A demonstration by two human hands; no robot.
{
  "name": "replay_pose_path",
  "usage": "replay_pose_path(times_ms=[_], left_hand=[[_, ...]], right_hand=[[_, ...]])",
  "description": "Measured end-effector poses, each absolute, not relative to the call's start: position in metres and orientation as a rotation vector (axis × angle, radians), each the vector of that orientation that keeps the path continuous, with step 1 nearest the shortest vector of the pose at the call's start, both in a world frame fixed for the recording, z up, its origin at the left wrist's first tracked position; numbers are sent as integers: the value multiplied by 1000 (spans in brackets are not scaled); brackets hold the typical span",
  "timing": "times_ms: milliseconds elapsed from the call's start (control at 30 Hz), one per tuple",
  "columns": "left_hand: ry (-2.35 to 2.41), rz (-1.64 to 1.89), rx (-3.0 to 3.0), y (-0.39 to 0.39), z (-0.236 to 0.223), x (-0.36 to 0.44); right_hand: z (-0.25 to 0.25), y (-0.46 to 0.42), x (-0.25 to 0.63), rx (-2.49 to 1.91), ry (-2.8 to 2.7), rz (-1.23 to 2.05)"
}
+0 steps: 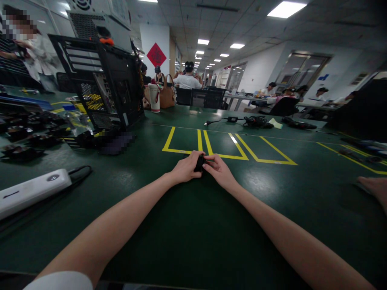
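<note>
Fingers, left hand (185, 168): curled and closed around a small black object (199, 163), fingertips at its far side, thumb at its near side. Fingers, right hand (220, 172): bent, index finger and thumb drawn nearly together, closed on the object's right edge. Your hands hide much of it; its exact kind you cannot tell.

Location of object: right of and nearer you than the landmark, an open black computer case (121, 84), just at the near edge of the yellow tape outlines (200, 139).

Surface: one dark green tabletop (208, 237), lightly glossy. Tape outlines, right of the case. White device with a round button (38, 189), nearer you than the case and to its left, black cable (83, 168) at its end. Assorted black parts (24, 137), left of the case. Lidded cup (155, 98) and tan handbag (167, 96), just right of it. Black cable bundle (258, 121), well to its right. Another person's hand (376, 190), far right of it, at your view's edge.

Room: grey metal box with a fan grille (98, 24), atop the case. Standing person (44, 62), left beyond it, blurred. Red diamond decoration (156, 54) on a white pillar, beyond and right; seated people and lit ceiling panels farther off.
</note>
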State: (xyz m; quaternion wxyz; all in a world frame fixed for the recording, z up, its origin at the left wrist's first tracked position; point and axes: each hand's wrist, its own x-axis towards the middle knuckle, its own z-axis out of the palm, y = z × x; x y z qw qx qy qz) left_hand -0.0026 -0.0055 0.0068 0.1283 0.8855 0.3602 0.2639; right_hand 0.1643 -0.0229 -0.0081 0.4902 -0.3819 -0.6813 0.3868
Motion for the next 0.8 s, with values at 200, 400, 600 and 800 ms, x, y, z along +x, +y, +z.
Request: replay_pose_path(times_ms=[200,400,600,800], left_hand=[[1048,761,2570,-5,6,-3],[1067,748,2576,-6,7,-3],[1065,740,2571,-6,8,-3],[1049,757,2571,-5,6,-4]], right_hand=[[-8,-20,167,-998,-1668,952],[-5,-25,165,-939,-1667,1017],[-8,-22,165,-919,-1675,939],[-11,-18,167,-996,-1665,975]])
